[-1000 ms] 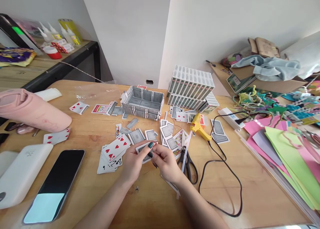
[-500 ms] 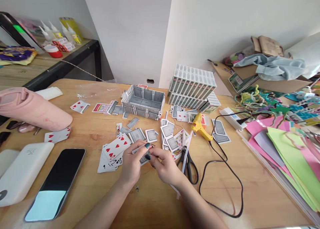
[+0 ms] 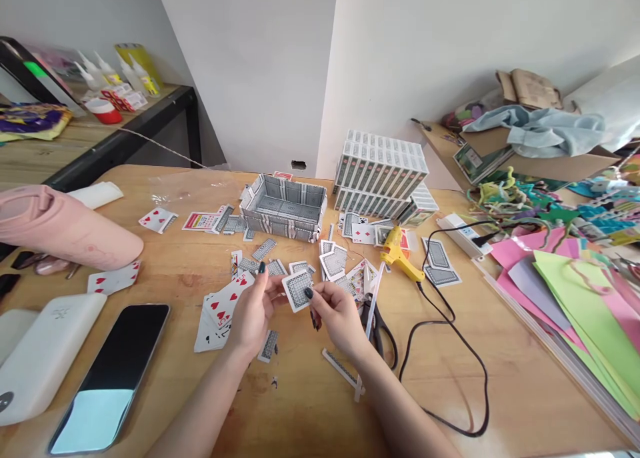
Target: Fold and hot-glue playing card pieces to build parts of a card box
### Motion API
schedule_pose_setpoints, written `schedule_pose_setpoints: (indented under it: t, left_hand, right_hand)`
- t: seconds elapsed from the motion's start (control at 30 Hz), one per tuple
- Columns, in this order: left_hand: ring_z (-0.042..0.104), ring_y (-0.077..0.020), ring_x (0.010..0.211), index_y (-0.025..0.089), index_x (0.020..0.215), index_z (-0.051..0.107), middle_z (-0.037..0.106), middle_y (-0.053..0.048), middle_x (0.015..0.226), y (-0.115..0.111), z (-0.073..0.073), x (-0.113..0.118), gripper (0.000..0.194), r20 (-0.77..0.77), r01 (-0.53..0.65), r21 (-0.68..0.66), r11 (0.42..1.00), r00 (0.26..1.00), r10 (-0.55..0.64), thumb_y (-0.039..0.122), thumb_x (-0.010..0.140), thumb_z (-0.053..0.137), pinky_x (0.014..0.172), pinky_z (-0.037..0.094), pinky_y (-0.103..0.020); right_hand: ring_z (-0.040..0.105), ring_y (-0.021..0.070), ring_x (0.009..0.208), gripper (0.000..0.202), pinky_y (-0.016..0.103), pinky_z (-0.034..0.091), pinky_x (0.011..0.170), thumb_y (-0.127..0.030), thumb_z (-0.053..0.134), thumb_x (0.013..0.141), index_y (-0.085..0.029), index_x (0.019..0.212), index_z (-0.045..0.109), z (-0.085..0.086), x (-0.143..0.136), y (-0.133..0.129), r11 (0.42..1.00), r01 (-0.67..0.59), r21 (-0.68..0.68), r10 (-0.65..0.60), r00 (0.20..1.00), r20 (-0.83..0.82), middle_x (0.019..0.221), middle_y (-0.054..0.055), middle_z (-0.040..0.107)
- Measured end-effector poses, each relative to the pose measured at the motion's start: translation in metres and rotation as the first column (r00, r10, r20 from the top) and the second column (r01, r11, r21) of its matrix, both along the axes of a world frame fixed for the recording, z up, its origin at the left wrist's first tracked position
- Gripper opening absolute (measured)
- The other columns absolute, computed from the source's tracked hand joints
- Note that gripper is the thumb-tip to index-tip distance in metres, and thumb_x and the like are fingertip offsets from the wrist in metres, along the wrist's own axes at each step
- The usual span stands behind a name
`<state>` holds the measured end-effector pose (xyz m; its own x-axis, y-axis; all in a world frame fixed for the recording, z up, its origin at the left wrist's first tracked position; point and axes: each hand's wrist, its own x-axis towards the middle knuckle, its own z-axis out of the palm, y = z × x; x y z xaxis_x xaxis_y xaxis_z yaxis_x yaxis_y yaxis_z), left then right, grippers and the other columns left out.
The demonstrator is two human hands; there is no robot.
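Note:
A cut piece of playing card (image 3: 297, 290), grey patterned back towards me, is pinched between the thumb and fingers of my right hand (image 3: 336, 315). My left hand (image 3: 256, 311) is beside the card's left edge with its thumb raised and apart; whether its fingertips touch the card I cannot tell. Just below the left hand lies a small grey card strip (image 3: 269, 346), and a longer strip (image 3: 340, 367) lies below the right hand. Beyond both hands, cut card pieces (image 3: 333, 263) are scattered before a box made of cards (image 3: 283, 208).
Right of my hands are black-handled scissors (image 3: 384, 335) and a yellow glue gun (image 3: 400, 255) with a looping black cord (image 3: 407, 341). Boxed card decks (image 3: 383, 168) stand stacked behind. On the left are a phone (image 3: 113, 378), a power bank (image 3: 50, 351) and a pink bottle (image 3: 70, 228).
My hands have drawn apart and the left thumb has lifted off. The card piece now faces me in my right hand. A small strip shows on the table below my left hand.

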<state>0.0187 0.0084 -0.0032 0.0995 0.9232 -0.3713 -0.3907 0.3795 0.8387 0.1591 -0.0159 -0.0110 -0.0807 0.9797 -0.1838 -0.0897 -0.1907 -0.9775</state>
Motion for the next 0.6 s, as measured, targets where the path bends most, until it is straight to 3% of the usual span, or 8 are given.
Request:
schedule_pose_setpoints:
  t: [0.1,0.2,0.43,0.5,0.6]
  left_hand:
    - [0.063,-0.022,0.076,0.015,0.079,0.069,0.069,-0.007,0.075,0.002,0.004,-0.006,0.032,-0.123,0.043,0.068,0.997,0.992,-0.035,0.046,0.07,0.064,0.069,0.048,-0.03]
    - [0.061,-0.0202,0.073,0.018,0.072,0.069,0.068,-0.003,0.07,0.001,0.008,-0.007,0.018,-0.345,0.018,0.146,0.989,0.938,0.034,0.034,0.065,0.071,0.069,0.046,-0.027]
    - [0.054,-0.0166,0.065,0.02,0.065,0.064,0.063,-0.001,0.065,-0.004,0.005,-0.008,0.016,-0.582,0.068,0.297,0.952,0.803,0.124,0.034,0.07,0.063,0.06,0.039,-0.023]
    - [0.055,-0.0171,0.065,0.02,0.067,0.063,0.064,-0.001,0.067,-0.003,0.004,-0.01,0.016,-0.677,0.128,0.331,0.935,0.723,0.14,0.035,0.074,0.06,0.061,0.039,-0.023]
    - [0.057,-0.0184,0.067,0.021,0.066,0.061,0.066,-0.003,0.069,0.001,0.007,-0.021,0.025,-0.856,0.288,0.332,0.898,0.492,0.159,0.036,0.082,0.048,0.063,0.038,-0.025]
  right_hand:
    - [0.042,0.0069,0.039,0.033,0.02,0.035,0.04,-0.049,0.055,0.079,-0.018,0.071,0.05,0.0,0.002,0.003,1.0,0.022,-0.013,-0.023,1.0,-0.019,0.048,-0.006,0.046]
    - [0.042,0.0069,0.039,0.034,0.02,0.036,0.04,-0.05,0.055,0.079,-0.018,0.071,0.049,0.001,0.001,0.003,1.0,0.014,-0.013,-0.014,1.0,-0.01,0.048,-0.006,0.046]
    - [0.043,0.0073,0.04,0.036,0.02,0.037,0.04,-0.052,0.054,0.079,-0.018,0.069,0.049,-0.004,-0.002,0.001,1.0,-0.016,-0.017,0.017,1.0,0.017,0.047,-0.006,0.046]
    - [0.043,0.0072,0.04,0.036,0.02,0.037,0.04,-0.052,0.055,0.078,-0.017,0.069,0.049,-0.005,-0.001,0.001,1.0,-0.01,-0.026,0.01,1.0,0.019,0.047,-0.006,0.047]
    - [0.045,0.0073,0.039,0.035,0.02,0.038,0.039,-0.051,0.057,0.076,-0.016,0.073,0.052,-0.006,-0.001,0.002,0.998,0.029,-0.057,-0.029,1.0,0.001,0.047,-0.006,0.049]
